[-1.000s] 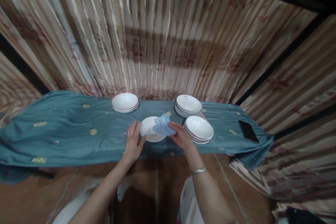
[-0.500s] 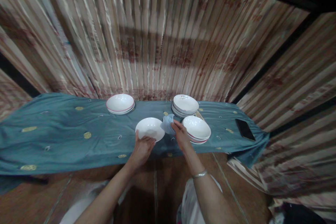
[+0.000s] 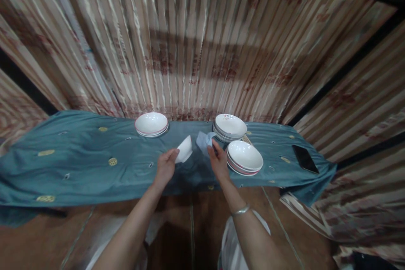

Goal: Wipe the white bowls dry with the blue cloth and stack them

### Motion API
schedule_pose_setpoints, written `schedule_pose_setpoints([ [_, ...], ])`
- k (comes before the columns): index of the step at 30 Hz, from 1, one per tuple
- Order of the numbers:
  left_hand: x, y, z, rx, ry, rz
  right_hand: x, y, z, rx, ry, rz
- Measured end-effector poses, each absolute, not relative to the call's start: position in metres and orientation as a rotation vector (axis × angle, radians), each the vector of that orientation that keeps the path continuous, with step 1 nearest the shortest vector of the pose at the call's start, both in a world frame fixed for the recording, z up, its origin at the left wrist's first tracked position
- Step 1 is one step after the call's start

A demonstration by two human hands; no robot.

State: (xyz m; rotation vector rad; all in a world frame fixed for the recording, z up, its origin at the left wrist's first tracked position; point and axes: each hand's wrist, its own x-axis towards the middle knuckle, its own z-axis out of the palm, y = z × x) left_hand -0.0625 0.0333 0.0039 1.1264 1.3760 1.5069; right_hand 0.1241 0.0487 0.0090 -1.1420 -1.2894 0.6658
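Note:
My left hand (image 3: pixel 166 167) is closed on the rim of a white bowl (image 3: pixel 184 150), which is tipped on its side above the table, its hollow turned toward the right. In my right hand (image 3: pixel 218 160) a light blue cloth (image 3: pixel 205 141) is pinched and bunched, a short gap to the right of the bowl. Just right of that hand stands a stack of white bowls (image 3: pixel 245 156) with red rims. Behind it is another stack of bowls (image 3: pixel 230 125), the top one with a floral print inside.
Red-rimmed bowls (image 3: pixel 152 124) are stacked at the back left of the table's teal patterned cloth (image 3: pixel 88 160). A black phone (image 3: pixel 304 158) lies near the right end. Thin sticks (image 3: pixel 247 139) show beside the right stacks. Pleated curtains (image 3: pixel 190 50) hang behind.
My left hand has tilted the bowl up from nearly level onto its side. The cloth in my right hand remains close by. The whole view has shifted slightly.

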Motion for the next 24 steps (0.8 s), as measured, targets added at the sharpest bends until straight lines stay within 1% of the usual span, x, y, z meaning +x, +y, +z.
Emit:
schedule_pose_setpoints([
  [2,-0.063,0.033,0.009,0.906,1.230,1.545,0.118,0.046,0.013,-1.148,-1.406,0.562],
  [5,-0.058,0.029,0.013,0.689,1.058,1.551,0.103,0.036,0.019,-1.053,-1.728,0.383],
  [7,-0.055,0.026,0.015,0.640,0.964,1.557,0.092,0.028,0.022,-0.985,-1.904,0.241],
  [10,-0.052,0.021,0.015,0.629,0.870,1.574,0.080,0.021,0.025,-0.984,-1.976,0.067],
  [15,-0.051,0.016,0.015,0.589,0.874,1.557,0.074,0.021,0.029,-1.043,-2.009,-0.015],
  [19,-0.052,0.016,0.013,0.611,0.856,1.552,0.066,0.019,0.031,-1.180,-2.118,-0.093],
  [24,-0.056,0.021,0.006,0.605,0.886,1.572,0.057,0.021,0.031,-1.314,-2.149,-0.076],
])
